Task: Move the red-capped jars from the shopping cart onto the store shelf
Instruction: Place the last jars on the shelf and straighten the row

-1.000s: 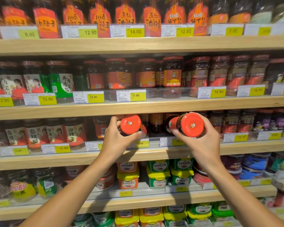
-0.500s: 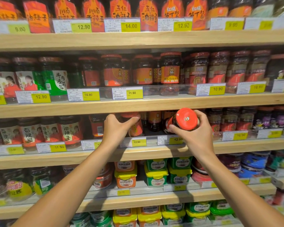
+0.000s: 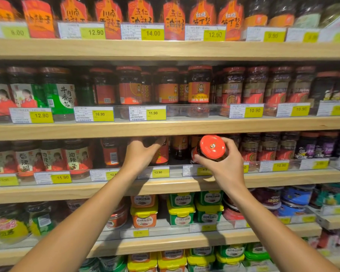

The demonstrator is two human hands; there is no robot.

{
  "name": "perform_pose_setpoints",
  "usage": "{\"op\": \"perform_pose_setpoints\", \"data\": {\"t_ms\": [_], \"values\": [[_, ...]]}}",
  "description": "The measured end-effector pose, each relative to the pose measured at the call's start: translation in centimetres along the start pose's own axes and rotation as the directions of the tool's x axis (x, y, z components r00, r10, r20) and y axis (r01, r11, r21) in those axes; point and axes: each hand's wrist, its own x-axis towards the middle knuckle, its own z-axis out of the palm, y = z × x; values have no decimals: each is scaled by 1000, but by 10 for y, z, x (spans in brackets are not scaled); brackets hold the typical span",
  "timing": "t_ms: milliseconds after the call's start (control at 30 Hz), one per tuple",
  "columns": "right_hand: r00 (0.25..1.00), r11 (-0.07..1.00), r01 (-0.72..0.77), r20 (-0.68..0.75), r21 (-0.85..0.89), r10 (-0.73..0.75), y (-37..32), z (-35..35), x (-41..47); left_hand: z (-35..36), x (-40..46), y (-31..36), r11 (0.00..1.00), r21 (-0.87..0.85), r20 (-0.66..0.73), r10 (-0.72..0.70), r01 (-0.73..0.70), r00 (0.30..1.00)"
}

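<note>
Since a second ago your left hand [image 3: 139, 157] has pushed its jar [image 3: 161, 152] in under the shelf board above, so the red cap that faced you then is now out of sight, and your right hand [image 3: 227, 165] has carried its jar closer to the shelf opening. Left of frame centre, your left grip is reaching over the clear front rail [image 3: 177, 170] into the third shelf [image 3: 165, 184], fingers curled around the upper part of the jar with the orange-red label; your palm covers most of it, and I cannot tell whether it stands upright or whether you still clamp it firmly. Just right of centre, your right grip is wrapped around the second red-capped jar [image 3: 212, 147], thumb below and fingers over the top and far side, closed firmly on the glass. That jar lies tipped on its side with the cap turned toward you and its body pointing into the shelf, sitting above your palm and in front of the rail. Dark jars with orange labels [image 3: 180, 147] stand in the shadow between your two hands. Yellow price tags [image 3: 160, 172] run along the rail below both grips.
</note>
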Motion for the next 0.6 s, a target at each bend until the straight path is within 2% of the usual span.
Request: {"op": "perform_pose_setpoints", "data": {"t_ms": [200,433,600], "values": [[999,998,-38,33,-42,39,1,10,16,-7,-22,-5,968,221,54,105,-115,993],[987,974,-135,65,-183,150,-12,32,39,-31,-66,-34,948,171,57,263,-269,963],[946,940,-285,100,-191,307,-13,51,48,-51,-85,-45,947,139,47,286,-289,957]]}}
